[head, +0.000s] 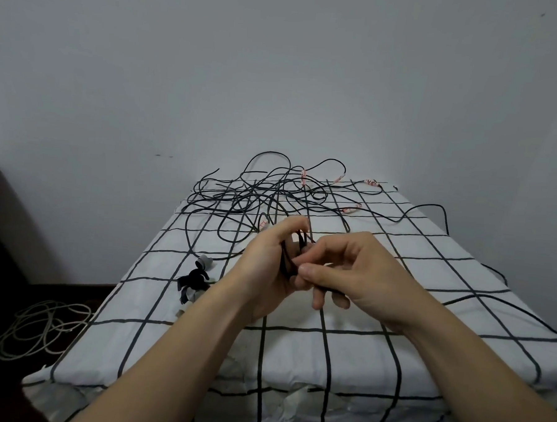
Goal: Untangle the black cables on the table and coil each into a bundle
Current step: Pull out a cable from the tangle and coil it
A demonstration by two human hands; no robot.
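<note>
Grid-checked tablecloth, tangled black cables, white tags with unreadable red writing

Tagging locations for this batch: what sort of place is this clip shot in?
Likely a plain room at home, not a workshop. A bare pale wall backs a table draped in a white grid-patterned cloth strewn with black cables, and a pale cable coil lies on the dark floor.

Black cables, white cloth — black grid, grey wall, beige cord.
</note>
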